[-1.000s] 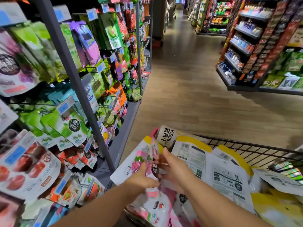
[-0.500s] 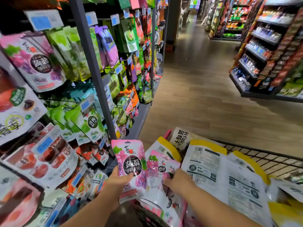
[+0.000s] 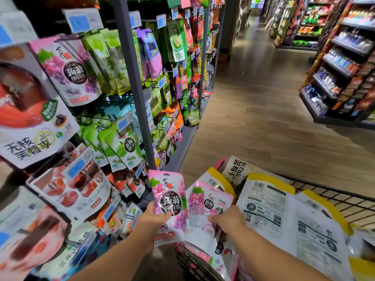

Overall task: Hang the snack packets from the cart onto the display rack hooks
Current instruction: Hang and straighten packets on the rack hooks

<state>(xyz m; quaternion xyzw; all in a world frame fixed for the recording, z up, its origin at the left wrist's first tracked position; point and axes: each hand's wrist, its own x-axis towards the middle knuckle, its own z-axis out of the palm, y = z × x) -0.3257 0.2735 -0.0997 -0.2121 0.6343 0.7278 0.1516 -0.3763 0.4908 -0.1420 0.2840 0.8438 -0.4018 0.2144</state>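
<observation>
My left hand [image 3: 152,217] grips a pink grape jelly packet [image 3: 169,199], held upright just left of the cart. My right hand [image 3: 227,219] pinches a second pink packet [image 3: 207,201] that lies on the pile in the wire cart [image 3: 332,196]. White and yellow packets [image 3: 269,205] fill the cart, backs up. On the display rack at upper left, a matching pink grape packet [image 3: 70,69] hangs from a hook.
The rack's grey upright post [image 3: 138,92] stands between hanging green, red and purple packets. Blue price tags sit on the hook ends. The wooden-floored aisle [image 3: 263,110] runs ahead, and a shelf unit [image 3: 341,63] of goods stands on the right.
My left hand has lifted one pink packet out of the cart and stood it upright. My right hand stays on the other pink packet. The view has swung toward the rack.
</observation>
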